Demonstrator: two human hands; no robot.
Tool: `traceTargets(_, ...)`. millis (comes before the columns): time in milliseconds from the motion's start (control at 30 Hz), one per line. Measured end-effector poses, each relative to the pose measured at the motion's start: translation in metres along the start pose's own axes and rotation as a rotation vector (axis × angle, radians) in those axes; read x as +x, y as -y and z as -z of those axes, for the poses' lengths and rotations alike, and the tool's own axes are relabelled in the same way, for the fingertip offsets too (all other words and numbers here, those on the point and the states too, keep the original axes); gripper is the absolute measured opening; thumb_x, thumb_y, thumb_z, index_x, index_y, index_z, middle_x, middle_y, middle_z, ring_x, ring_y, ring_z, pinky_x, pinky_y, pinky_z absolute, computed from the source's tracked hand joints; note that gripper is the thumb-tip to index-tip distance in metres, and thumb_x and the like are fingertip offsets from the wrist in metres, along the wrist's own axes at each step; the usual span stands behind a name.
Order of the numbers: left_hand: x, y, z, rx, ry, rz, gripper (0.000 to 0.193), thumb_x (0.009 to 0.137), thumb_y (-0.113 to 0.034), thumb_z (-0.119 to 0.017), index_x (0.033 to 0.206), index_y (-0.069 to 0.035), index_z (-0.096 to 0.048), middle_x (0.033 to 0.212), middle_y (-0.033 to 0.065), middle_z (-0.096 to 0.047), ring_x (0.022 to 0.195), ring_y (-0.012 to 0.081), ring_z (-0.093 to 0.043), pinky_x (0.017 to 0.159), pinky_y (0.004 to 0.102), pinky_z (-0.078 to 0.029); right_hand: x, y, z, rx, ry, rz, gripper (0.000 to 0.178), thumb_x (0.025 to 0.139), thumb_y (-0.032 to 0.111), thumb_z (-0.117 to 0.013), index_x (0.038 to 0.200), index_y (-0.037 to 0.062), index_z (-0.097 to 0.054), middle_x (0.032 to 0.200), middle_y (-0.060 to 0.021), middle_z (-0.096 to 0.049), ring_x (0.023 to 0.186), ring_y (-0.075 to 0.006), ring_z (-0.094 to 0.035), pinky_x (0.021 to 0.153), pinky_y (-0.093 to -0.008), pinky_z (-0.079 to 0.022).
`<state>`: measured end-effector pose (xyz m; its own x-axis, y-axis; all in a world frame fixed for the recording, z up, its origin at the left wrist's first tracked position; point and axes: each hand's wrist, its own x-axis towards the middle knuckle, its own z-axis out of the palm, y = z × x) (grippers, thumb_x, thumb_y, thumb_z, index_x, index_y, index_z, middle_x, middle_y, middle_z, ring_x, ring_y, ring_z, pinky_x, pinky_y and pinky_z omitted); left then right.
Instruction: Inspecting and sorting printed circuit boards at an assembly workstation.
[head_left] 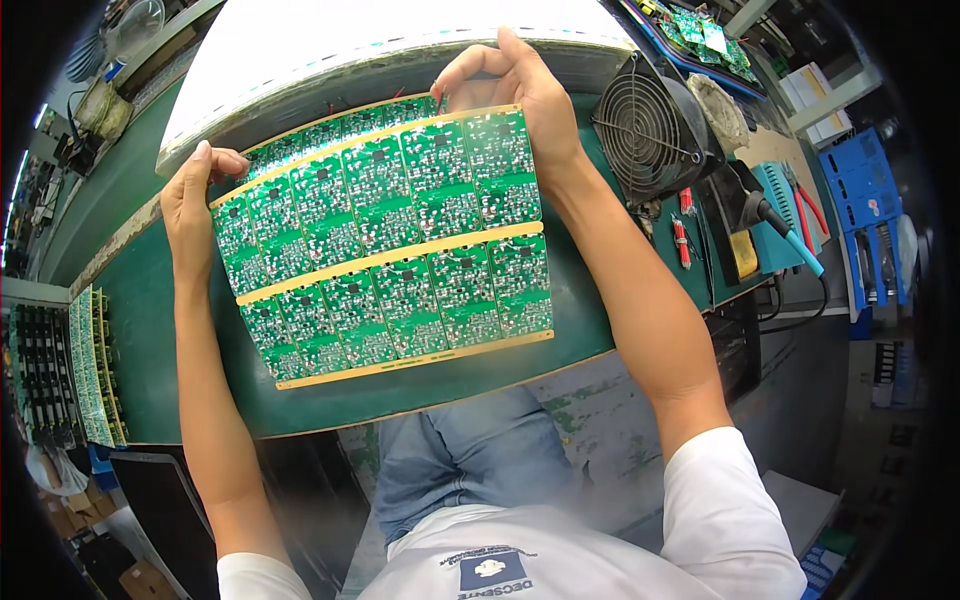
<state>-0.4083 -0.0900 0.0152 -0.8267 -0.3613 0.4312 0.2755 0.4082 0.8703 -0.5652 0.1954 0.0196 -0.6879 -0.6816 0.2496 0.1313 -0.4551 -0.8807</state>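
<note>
A large green circuit board panel [375, 240] with yellow edge strips is tilted up in front of me, over the green bench. It carries two rows of identical small boards, dotted with dark chips and tiny parts. At its upper left corner my left hand [195, 185] is closed on the edge, fingertips partly behind it. My right hand [520, 95] grips the upper right corner, fingers curled over the far side. Beyond the panel's top edge shows another row of green boards [340, 130]; whether it belongs to the same panel, I cannot tell.
A brightly lit white surface [400, 30] stands behind the panel. To the right are a black fan [648, 125], a soldering iron [775, 220] in its holder, red-handled pliers [808, 205] and red wire bundles [682, 240]. More board panels [95, 365] stand upright at the left. The green bench top [150, 350] lies below.
</note>
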Motion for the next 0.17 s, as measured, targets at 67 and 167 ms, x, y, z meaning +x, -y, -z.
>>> traceTargets(67,-0.0001,0.0009,0.0004,0.006,0.001,-0.002,0.043,0.102,-0.027,-0.042,0.078,0.001,-0.065,0.086,0.0091,-0.067,0.078,0.0135,-0.054,0.078,0.0246,-0.038,0.0002,-0.0004,0.0005,-0.001,-0.001,0.0,0.063,0.101,0.047,-0.028,0.086,-0.0033,-0.064,0.063,-0.0136,-0.06,0.045,-0.0119,-0.05,0.044,-0.0197,-0.035)
traceTargets(167,-0.0001,0.0024,0.0015,0.022,0.008,-0.001,0.042,0.102,-0.027,-0.044,0.079,0.001,-0.065,0.086,0.0091,-0.067,0.079,0.0139,-0.055,0.079,0.025,-0.038,0.0001,-0.001,0.0016,-0.003,0.014,-0.01,0.063,0.101,0.047,-0.028,0.088,-0.0035,-0.064,0.064,-0.0138,-0.06,0.045,-0.0121,-0.05,0.044,-0.0195,-0.035)
